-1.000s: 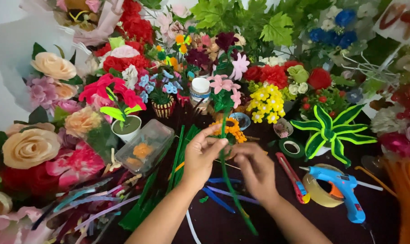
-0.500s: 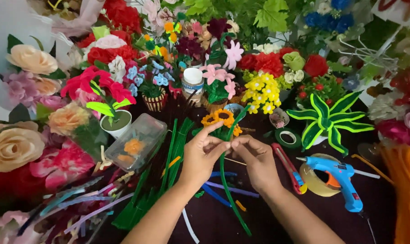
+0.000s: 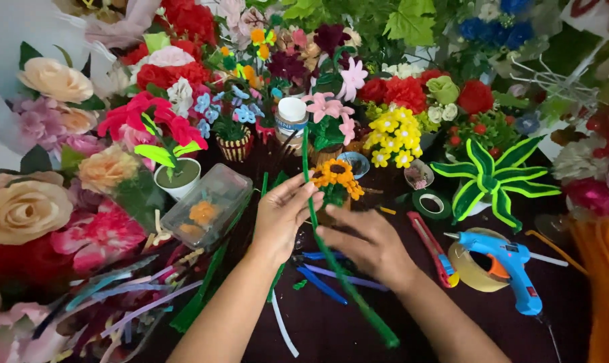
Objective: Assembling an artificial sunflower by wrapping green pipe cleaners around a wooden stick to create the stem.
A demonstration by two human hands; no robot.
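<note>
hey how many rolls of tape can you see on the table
2. A dark green tape roll lies right of the orange flower, and a larger tan tape roll sits under the blue glue gun. Others may be hidden among the flowers.

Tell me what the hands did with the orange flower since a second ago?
The left hand and right hand raised the orange flower a little and tilted its green stem, whose upper end now sticks up past the bloom. Both hands kept their hold. The blue glue gun and clear box stayed put.
</note>
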